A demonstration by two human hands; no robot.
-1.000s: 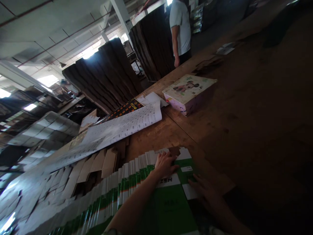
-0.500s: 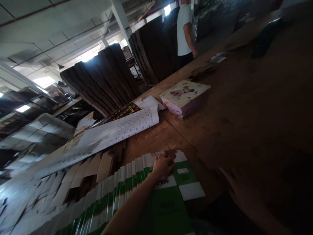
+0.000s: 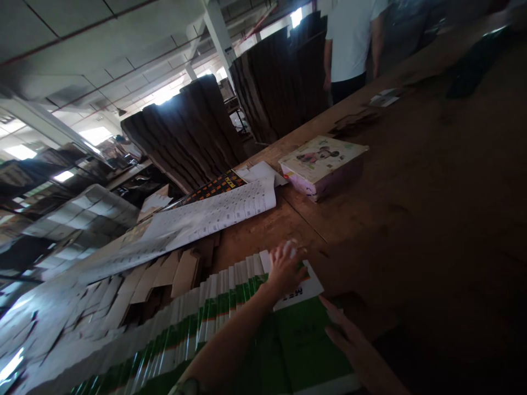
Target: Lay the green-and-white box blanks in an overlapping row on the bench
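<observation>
Brown wooden desk (image 3: pixel 251 236) carries an overlapping row of flat green-and-white cardboard cartons (image 3: pixel 214 310). White printed paper sheet (image 3: pixel 222 211) lies beyond the row. Front green-and-white carton (image 3: pixel 310 329) lies at the row's right end. Pale-topped, pink-sided box (image 3: pixel 323 162) stands farther back. Left hand (image 3: pixel 288 266): fingers spread over the front carton's upper end. Right hand (image 3: pixel 343 326): thumb and fingers apart, at the carton's right edge; contact cannot be determined.
</observation>
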